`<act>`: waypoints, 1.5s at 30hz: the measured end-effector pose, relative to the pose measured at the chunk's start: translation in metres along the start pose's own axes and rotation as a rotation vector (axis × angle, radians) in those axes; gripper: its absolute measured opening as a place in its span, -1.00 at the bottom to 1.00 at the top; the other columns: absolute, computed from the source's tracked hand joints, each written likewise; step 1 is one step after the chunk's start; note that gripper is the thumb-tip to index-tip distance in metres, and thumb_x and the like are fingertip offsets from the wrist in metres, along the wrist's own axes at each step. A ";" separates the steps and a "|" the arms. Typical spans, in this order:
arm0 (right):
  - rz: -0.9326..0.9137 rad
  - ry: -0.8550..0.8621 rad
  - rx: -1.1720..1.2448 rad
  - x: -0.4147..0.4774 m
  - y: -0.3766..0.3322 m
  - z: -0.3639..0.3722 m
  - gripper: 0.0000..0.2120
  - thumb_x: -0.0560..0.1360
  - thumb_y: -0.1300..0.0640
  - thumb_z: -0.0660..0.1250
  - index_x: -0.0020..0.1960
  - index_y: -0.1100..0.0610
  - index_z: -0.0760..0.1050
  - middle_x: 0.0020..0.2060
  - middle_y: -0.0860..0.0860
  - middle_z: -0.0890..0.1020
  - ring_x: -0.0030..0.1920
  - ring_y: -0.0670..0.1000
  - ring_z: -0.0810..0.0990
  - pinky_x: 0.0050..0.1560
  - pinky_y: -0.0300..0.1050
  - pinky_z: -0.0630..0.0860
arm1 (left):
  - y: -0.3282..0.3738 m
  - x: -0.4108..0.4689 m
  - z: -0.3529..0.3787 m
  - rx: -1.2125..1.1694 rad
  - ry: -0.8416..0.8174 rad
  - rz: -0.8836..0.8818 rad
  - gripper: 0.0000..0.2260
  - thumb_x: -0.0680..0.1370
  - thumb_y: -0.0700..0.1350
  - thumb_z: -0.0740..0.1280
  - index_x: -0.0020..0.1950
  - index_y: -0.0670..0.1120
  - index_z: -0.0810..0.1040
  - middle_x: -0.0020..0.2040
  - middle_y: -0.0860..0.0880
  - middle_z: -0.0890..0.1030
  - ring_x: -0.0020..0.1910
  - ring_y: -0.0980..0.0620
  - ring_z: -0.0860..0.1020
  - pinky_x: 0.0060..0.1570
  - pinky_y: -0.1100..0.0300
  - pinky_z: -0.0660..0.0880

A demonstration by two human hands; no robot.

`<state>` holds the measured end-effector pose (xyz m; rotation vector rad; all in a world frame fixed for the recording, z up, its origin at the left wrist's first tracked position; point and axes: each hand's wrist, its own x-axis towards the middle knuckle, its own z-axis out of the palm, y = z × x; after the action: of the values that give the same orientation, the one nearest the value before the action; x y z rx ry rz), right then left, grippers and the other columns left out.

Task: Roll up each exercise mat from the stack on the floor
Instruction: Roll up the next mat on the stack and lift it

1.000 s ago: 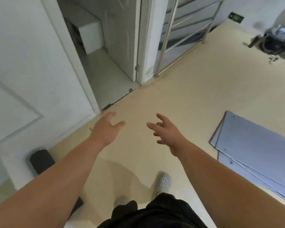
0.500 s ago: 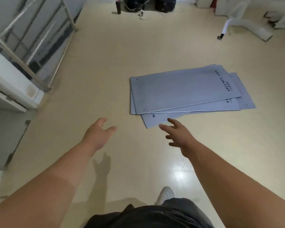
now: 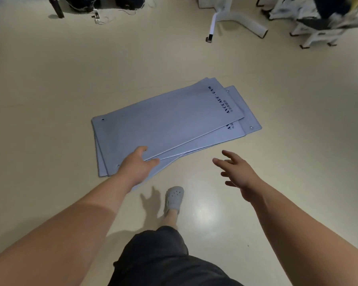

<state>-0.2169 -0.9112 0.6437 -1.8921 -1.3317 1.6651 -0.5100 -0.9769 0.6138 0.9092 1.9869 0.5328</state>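
A grey shoe (image 3: 174,198) is planted just short of the stack of mats (image 3: 170,122). A second ago the stack lay off to one side; now it has been brought squarely ahead and close. The approach is judged nearly done, with no mat rolled yet. The left hand (image 3: 135,169) is held loosely open at the stack's near left corner; contact cannot be told. The right hand (image 3: 239,174), fingers spread and empty, is held over bare floor (image 3: 50,100) on the stack's near side. The mats lie flat, slightly fanned. Beyond the stack a white frame (image 3: 236,17) is seen.
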 end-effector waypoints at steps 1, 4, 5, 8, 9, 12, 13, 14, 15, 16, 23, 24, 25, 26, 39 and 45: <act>0.009 0.019 -0.007 0.022 -0.011 -0.017 -0.35 0.52 -0.17 0.48 0.55 -0.15 0.35 0.42 0.03 0.49 0.16 0.05 0.62 0.18 0.06 0.57 | 0.018 0.028 0.008 0.000 -0.016 -0.002 -0.40 0.56 0.17 0.39 0.55 0.09 0.31 0.51 -0.01 0.39 0.29 -0.12 0.52 0.27 -0.02 0.51; 0.075 0.073 -0.025 0.078 -0.042 -0.070 -0.37 0.50 -0.17 0.49 0.52 -0.16 0.39 0.43 0.03 0.47 0.22 0.06 0.60 0.23 0.07 0.56 | 0.080 0.100 0.030 0.018 -0.092 -0.046 -0.39 0.56 0.19 0.38 0.55 0.08 0.30 0.50 -0.03 0.39 0.29 -0.15 0.53 0.26 -0.03 0.51; 0.088 0.085 -0.036 0.094 -0.051 -0.088 -0.37 0.49 -0.17 0.50 0.52 -0.17 0.40 0.44 0.03 0.46 0.25 0.07 0.59 0.29 0.11 0.54 | 0.103 0.120 0.038 0.034 -0.119 -0.044 -0.39 0.56 0.19 0.38 0.56 0.07 0.30 0.50 -0.04 0.39 0.30 -0.15 0.53 0.27 -0.02 0.50; 0.110 0.134 -0.025 0.141 -0.078 -0.139 -0.35 0.48 -0.18 0.51 0.52 -0.19 0.40 0.45 0.02 0.45 0.30 0.10 0.57 0.39 0.20 0.48 | 0.177 0.175 0.063 0.079 -0.180 -0.006 -0.39 0.57 0.15 0.38 0.57 0.06 0.29 0.47 -0.06 0.42 0.29 -0.11 0.52 0.27 0.03 0.48; 0.112 0.145 -0.008 0.156 -0.085 -0.155 -0.35 0.48 -0.19 0.51 0.52 -0.19 0.39 0.45 0.01 0.45 0.30 0.10 0.57 0.39 0.21 0.48 | 0.203 0.192 0.073 0.090 -0.190 0.008 -0.40 0.57 0.15 0.39 0.56 0.05 0.30 0.45 -0.06 0.44 0.24 -0.10 0.54 0.25 0.04 0.50; 0.115 0.160 0.031 0.205 -0.100 -0.205 -0.36 0.48 -0.19 0.50 0.51 -0.21 0.40 0.44 0.01 0.46 0.29 0.10 0.57 0.39 0.20 0.49 | 0.269 0.241 0.105 0.108 -0.208 0.053 -0.40 0.56 0.16 0.40 0.55 0.06 0.32 0.46 -0.07 0.44 0.24 -0.09 0.53 0.21 0.08 0.47; 0.112 0.158 0.038 0.224 -0.105 -0.223 -0.37 0.49 -0.18 0.50 0.50 -0.20 0.40 0.44 0.01 0.46 0.29 0.10 0.57 0.38 0.19 0.50 | 0.287 0.256 0.117 0.108 -0.211 0.052 -0.40 0.56 0.17 0.39 0.55 0.07 0.31 0.48 -0.06 0.42 0.29 -0.08 0.50 0.21 0.08 0.44; 0.112 0.158 0.047 0.245 -0.108 -0.242 -0.38 0.49 -0.17 0.50 0.51 -0.19 0.39 0.43 0.01 0.47 0.28 0.10 0.57 0.34 0.17 0.52 | 0.304 0.270 0.129 0.108 -0.208 0.045 -0.40 0.56 0.17 0.39 0.55 0.08 0.31 0.49 -0.06 0.41 0.33 -0.09 0.48 0.22 0.08 0.42; 0.113 0.156 0.058 0.268 -0.112 -0.264 -0.38 0.51 -0.15 0.49 0.51 -0.17 0.39 0.42 0.02 0.48 0.27 0.11 0.58 0.29 0.14 0.54 | 0.322 0.285 0.144 0.108 -0.201 0.034 -0.40 0.56 0.17 0.39 0.55 0.08 0.31 0.49 -0.06 0.41 0.35 -0.10 0.47 0.24 0.07 0.41; 0.111 0.146 0.067 0.293 -0.116 -0.285 -0.39 0.52 -0.14 0.48 0.52 -0.14 0.38 0.41 0.03 0.49 0.25 0.12 0.59 0.23 0.12 0.55 | 0.338 0.299 0.159 0.103 -0.193 0.021 -0.40 0.56 0.17 0.40 0.55 0.08 0.32 0.49 -0.08 0.41 0.36 -0.10 0.46 0.27 0.06 0.41; 0.080 -0.043 -0.084 0.455 -0.163 -0.433 -0.37 0.54 -0.13 0.46 0.55 -0.09 0.37 0.43 0.06 0.48 0.28 0.12 0.57 0.28 0.11 0.55 | 0.441 0.358 0.264 -0.034 -0.043 -0.183 -0.39 0.57 0.16 0.39 0.57 0.06 0.28 0.49 -0.10 0.41 0.31 -0.10 0.49 0.29 0.05 0.42; 0.073 -0.090 -0.133 0.472 -0.174 -0.449 -0.37 0.53 -0.13 0.47 0.55 -0.09 0.38 0.43 0.06 0.48 0.30 0.12 0.56 0.32 0.13 0.53 | 0.456 0.359 0.275 -0.058 -0.011 -0.213 -0.39 0.57 0.15 0.39 0.57 0.05 0.29 0.47 -0.10 0.43 0.28 -0.10 0.50 0.25 0.07 0.42; 0.062 -0.131 -0.178 0.490 -0.188 -0.464 -0.37 0.53 -0.13 0.47 0.55 -0.09 0.38 0.43 0.07 0.48 0.31 0.13 0.55 0.36 0.16 0.50 | 0.470 0.361 0.284 -0.085 0.020 -0.237 -0.40 0.58 0.14 0.39 0.57 0.05 0.29 0.47 -0.08 0.43 0.27 -0.10 0.51 0.25 0.07 0.42; 0.051 -0.159 -0.218 0.508 -0.202 -0.475 -0.38 0.53 -0.13 0.48 0.54 -0.09 0.39 0.43 0.08 0.48 0.31 0.13 0.56 0.39 0.18 0.49 | 0.482 0.363 0.291 -0.113 0.039 -0.257 -0.40 0.58 0.14 0.39 0.57 0.07 0.29 0.48 -0.07 0.42 0.30 -0.10 0.50 0.30 0.04 0.43; -0.104 -0.401 -0.622 0.701 -0.356 -0.499 -0.38 0.55 -0.09 0.47 0.55 0.02 0.40 0.43 0.14 0.50 0.34 0.15 0.55 0.34 0.09 0.49 | 0.554 0.471 0.313 -0.347 0.176 -0.480 -0.37 0.58 0.16 0.38 0.59 0.04 0.25 0.52 -0.13 0.37 0.41 -0.17 0.44 0.36 -0.04 0.41; -0.114 -0.532 -0.723 0.815 -0.414 -0.502 -0.40 0.54 -0.13 0.46 0.53 -0.03 0.41 0.43 0.07 0.49 0.31 0.20 0.58 0.35 0.21 0.53 | 0.613 0.538 0.331 -0.468 0.311 -0.556 -0.40 0.58 0.15 0.38 0.57 0.06 0.28 0.49 -0.12 0.41 0.32 -0.14 0.48 0.24 0.03 0.44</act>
<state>-0.0280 0.1125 0.5795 -1.6722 -2.4725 1.8574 -0.1826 -0.1621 0.5519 -0.0250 2.1338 0.7959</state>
